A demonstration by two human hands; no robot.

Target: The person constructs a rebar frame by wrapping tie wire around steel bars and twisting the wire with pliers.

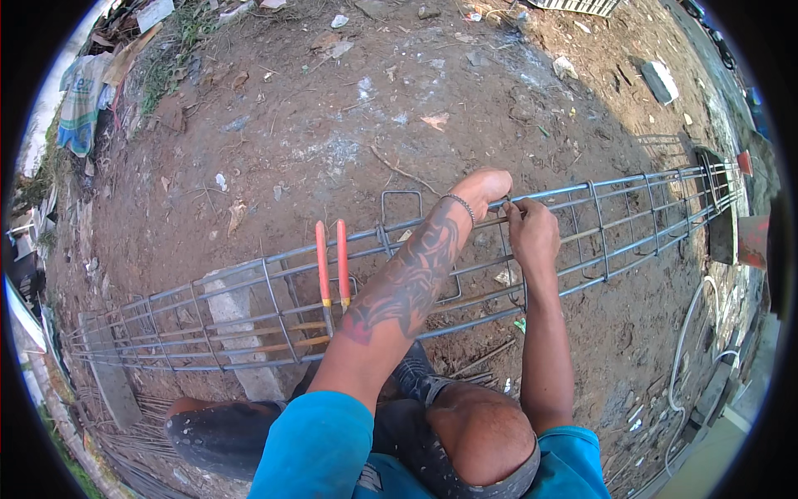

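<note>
A long rebar cage [598, 231] of steel bars and square stirrups lies across the view, above my knees. My left hand [489, 187] reaches over its upper far bar, with the fingers mostly hidden behind the wrist. Right beside it, my right hand [533, 231] has thumb and fingertips pinched at the same bar, near a stirrup; whatever small thing lies between them cannot be made out. Pincers with red handles [323, 265] hang in the cage left of my forearm, handles up, their jaws hidden. One stirrup [402, 192] sticks up past the upper bar.
Concrete blocks [240, 312] and a board [112, 387] lie under the cage's left part. A dark support [723, 234] stands at its right end, near a reddish bucket [752, 242]. A pale hose [679, 349] curves over the ground at right. Thin rods lie at lower left.
</note>
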